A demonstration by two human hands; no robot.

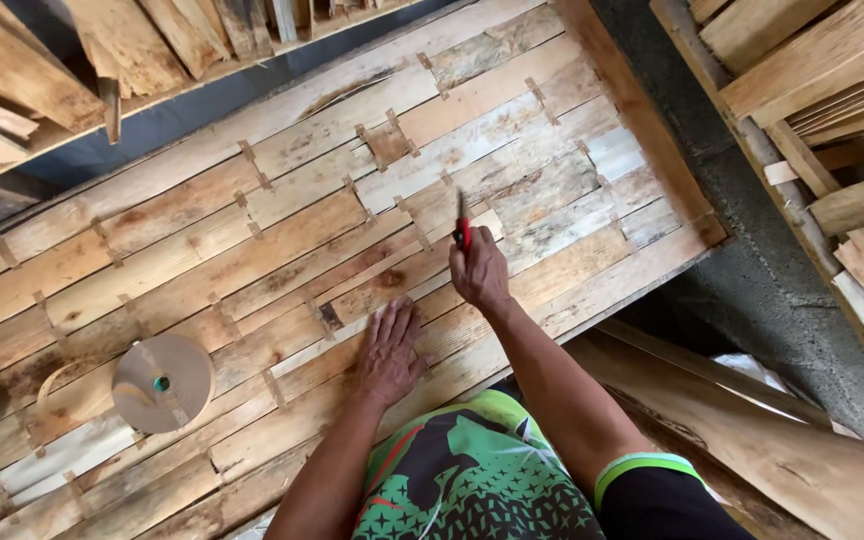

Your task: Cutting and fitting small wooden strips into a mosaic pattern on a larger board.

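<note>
On the taped veneer sheet (pixel 282 250), the left hand (pixel 389 352) lies spread flat while the right hand (pixel 479 270) grips a red-handled tool (pixel 462 228).

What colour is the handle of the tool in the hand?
Red, on the tool in the right hand; head view.

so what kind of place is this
Probably a woodworking or veneer workshop. A large sheet pieced from thin wood strips joined with tape covers the bench, a tape roll lies on it, and stacked offcuts sit around it. The right hand grips a red-handled tool; the left hand presses flat.
</note>
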